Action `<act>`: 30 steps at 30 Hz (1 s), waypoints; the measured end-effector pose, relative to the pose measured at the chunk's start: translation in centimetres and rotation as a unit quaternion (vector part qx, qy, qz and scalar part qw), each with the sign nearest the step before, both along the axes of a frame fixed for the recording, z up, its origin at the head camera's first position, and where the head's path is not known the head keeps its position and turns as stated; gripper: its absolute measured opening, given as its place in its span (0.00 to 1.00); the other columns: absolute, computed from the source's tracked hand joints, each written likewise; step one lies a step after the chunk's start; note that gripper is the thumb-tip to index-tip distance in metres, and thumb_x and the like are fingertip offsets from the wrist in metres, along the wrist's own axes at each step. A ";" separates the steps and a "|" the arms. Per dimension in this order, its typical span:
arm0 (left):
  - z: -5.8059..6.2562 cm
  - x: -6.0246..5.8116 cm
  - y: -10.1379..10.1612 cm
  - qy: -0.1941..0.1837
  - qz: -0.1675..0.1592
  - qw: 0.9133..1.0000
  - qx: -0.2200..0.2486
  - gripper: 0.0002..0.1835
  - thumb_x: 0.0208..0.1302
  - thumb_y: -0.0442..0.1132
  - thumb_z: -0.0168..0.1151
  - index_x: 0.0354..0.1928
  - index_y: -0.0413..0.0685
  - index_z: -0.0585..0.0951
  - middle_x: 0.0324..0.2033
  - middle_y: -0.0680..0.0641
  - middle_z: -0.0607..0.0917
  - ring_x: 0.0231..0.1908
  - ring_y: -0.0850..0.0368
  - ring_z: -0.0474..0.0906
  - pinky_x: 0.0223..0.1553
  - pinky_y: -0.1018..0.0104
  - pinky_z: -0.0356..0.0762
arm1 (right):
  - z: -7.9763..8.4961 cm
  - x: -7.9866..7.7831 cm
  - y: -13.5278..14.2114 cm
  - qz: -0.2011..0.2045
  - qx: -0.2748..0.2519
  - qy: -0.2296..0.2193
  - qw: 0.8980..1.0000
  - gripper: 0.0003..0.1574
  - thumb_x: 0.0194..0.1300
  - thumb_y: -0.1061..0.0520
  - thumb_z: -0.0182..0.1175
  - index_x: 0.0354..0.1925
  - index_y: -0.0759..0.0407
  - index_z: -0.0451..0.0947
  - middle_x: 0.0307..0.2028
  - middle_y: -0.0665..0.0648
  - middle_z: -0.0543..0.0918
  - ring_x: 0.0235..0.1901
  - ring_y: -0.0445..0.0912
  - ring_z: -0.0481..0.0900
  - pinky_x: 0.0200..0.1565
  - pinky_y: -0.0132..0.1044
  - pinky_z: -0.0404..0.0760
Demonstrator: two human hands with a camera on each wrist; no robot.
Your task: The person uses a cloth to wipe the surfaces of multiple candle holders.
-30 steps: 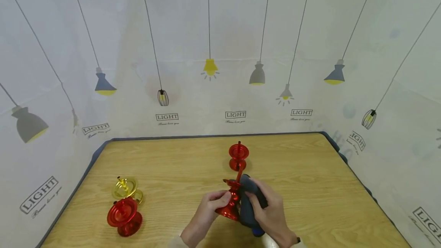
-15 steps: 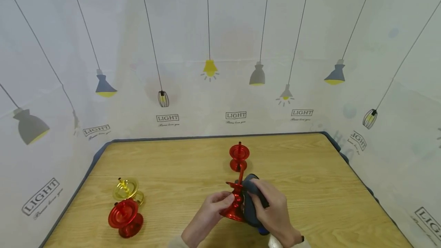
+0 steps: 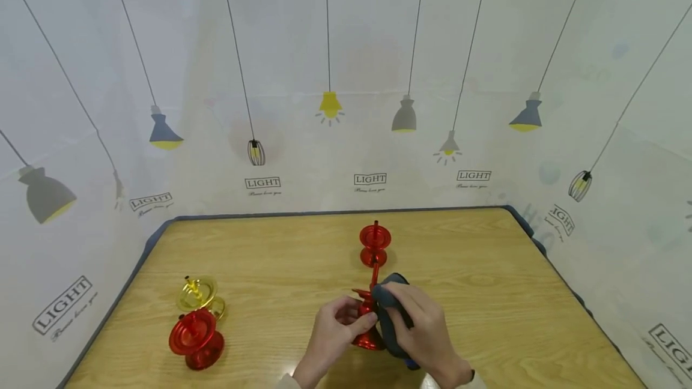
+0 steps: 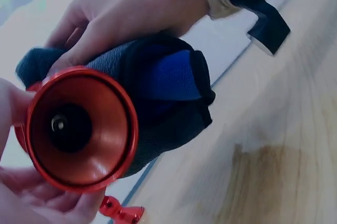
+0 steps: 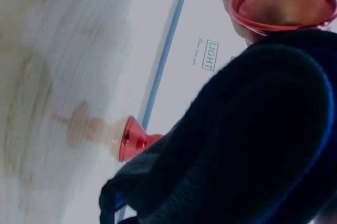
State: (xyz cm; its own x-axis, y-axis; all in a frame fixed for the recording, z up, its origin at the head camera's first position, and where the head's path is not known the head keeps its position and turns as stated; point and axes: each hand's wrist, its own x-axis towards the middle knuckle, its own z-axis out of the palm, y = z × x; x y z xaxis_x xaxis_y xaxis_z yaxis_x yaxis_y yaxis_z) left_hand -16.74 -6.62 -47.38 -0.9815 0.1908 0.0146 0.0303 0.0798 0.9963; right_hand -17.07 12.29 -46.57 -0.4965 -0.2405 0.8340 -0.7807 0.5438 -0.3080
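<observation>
Head view | left hand [image 3: 334,330] grips candlestick [image 3: 369,341], thumb [image 3: 365,322] shifted farther across | right hand [image 3: 428,329] holds cloth [image 3: 389,335] against it | likely new side

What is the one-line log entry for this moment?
left hand: holds red candlestick; right hand: holds dark cloth against it; table: gold candlestick at left

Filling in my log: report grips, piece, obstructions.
Left grip on red holder, off the table. Right grip holding dark cloth against it. Second red holder standing beyond; nothing visibly blocking.
</observation>
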 end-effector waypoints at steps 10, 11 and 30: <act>-0.8 -0.9 -1.9 -0.084 -0.147 0.975 0.147 0.25 0.74 0.44 0.60 0.56 0.24 0.76 0.36 0.58 0.87 0.39 0.65 0.83 0.43 0.71 0.81 | -0.6 -0.1 -0.2 0.048 -0.088 -0.052 0.994 0.28 0.54 0.75 0.70 0.53 0.61 0.82 0.44 0.61 0.88 0.44 0.49 0.87 0.54 0.24 0.79; -0.9 -0.9 -2.0 -0.087 -0.165 0.969 0.161 0.25 0.75 0.45 0.59 0.57 0.25 0.77 0.37 0.58 0.87 0.39 0.65 0.84 0.44 0.71 0.82 | -0.6 0.0 -0.2 0.050 -0.096 -0.063 0.992 0.28 0.54 0.75 0.70 0.53 0.61 0.82 0.44 0.60 0.88 0.44 0.47 0.87 0.53 0.24 0.79; -0.3 0.3 0.1 -0.039 -0.064 0.997 0.017 0.25 0.66 0.50 0.69 0.54 0.36 0.80 0.39 0.47 0.87 0.39 0.58 0.83 0.40 0.68 0.81 | 0.2 -0.1 0.1 0.003 0.006 0.039 0.999 0.19 0.78 0.50 0.53 0.51 0.63 0.83 0.44 0.59 0.87 0.43 0.52 0.86 0.58 0.27 0.78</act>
